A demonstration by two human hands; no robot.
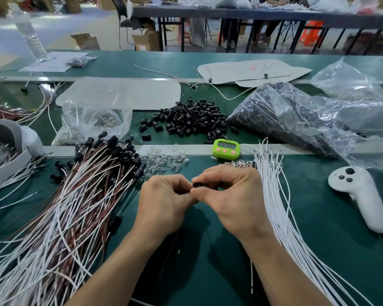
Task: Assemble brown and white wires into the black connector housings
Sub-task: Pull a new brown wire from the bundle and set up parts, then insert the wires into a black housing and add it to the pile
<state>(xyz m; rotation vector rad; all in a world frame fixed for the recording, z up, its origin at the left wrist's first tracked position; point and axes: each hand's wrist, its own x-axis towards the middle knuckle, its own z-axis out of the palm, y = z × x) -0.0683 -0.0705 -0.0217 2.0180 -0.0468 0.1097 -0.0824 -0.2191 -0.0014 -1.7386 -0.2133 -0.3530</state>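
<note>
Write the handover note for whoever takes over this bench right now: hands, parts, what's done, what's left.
Right hand: its grip pinches one small black plastic connector housing.
Left hand: fingers curled, tips at that housing; what they pinch is hidden.
Parts: heap of loose black housings at far centre; bare white wires fanned out on the right.
Done: large bundle of brown and white wires with housings fitted, on the left.
Left: finish the held piece, then work through the bare wires and the heap; many remain.
</note>
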